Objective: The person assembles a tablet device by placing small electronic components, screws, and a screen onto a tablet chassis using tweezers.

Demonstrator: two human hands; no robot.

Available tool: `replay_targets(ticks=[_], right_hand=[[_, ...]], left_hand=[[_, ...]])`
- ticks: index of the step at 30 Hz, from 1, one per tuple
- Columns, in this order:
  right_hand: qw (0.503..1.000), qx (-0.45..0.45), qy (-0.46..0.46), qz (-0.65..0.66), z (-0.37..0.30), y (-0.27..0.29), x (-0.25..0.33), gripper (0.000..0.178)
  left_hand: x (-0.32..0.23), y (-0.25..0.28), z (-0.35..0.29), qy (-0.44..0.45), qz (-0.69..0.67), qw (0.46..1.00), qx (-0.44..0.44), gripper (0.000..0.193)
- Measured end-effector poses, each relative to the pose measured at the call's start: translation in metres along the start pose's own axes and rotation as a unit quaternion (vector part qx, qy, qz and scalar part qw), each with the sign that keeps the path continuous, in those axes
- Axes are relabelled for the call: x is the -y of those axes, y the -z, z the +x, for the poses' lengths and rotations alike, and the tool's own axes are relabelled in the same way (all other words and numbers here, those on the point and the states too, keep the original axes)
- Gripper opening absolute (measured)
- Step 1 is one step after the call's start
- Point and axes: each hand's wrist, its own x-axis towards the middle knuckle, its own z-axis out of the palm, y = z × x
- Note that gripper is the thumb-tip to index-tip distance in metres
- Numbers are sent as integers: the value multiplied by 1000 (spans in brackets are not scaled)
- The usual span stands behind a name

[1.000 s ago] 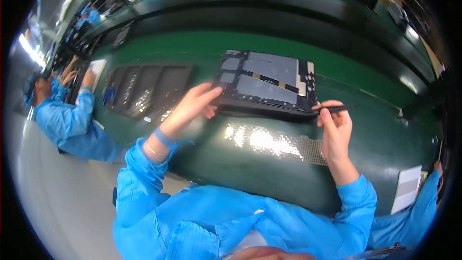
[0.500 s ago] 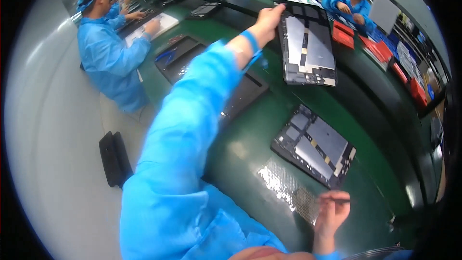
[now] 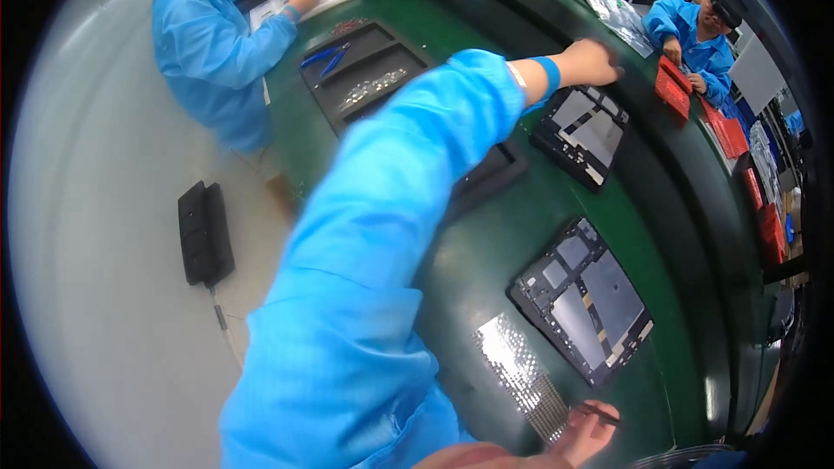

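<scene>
- In the head view, the left hand (image 3: 589, 63) reaches over the bench (image 3: 469, 252), by its far edge; it is blurred and its fingers are hidden, so open or closed cannot be told.
- The far panel (image 3: 591, 135) lies by the surface's far edge, one end just under that hand; whether they touch is unclear.
- The near panel (image 3: 608, 295) lies apart from it, between the surface's far and near edges, inner side up, a dark strip running across its grey plates.
- The right hand (image 3: 586, 436) is near the surface's near edge, fingers closed around a thin dark tool (image 3: 601, 415).
- A shiny sheet (image 3: 521, 373) of small dots lies just beside the near panel, on the near-edge side.
- Further left on the surface sits a black tray (image 3: 382, 43) with blue pliers (image 3: 318, 57) and clear bits (image 3: 373, 87).
</scene>
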Motion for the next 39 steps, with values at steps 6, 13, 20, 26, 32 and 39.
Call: replay_targets(ticks=[6,13,20,26,32,39], right_hand=[[994,40,0,101,-8,8,-3,13],[990,139,-25,23,4,12,-20,19],[994,106,-16,2,5,-3,0,20],[978,173,51,-109,-1,-27,-3,19],[989,145,-14,-40,0,-35,-5,19],[986,164,2,-39,2,-33,-17,19]], left_hand=[[-135,96,-197,-231,-170,946,154,23],[-177,66,-354,-427,-192,842,269,31],[-192,56,-351,-397,-83,869,283,51],[-202,44,-363,-340,-93,901,251,50],[-205,40,-363,-328,-84,909,244,50],[-203,36,-362,-295,-104,910,274,51]])
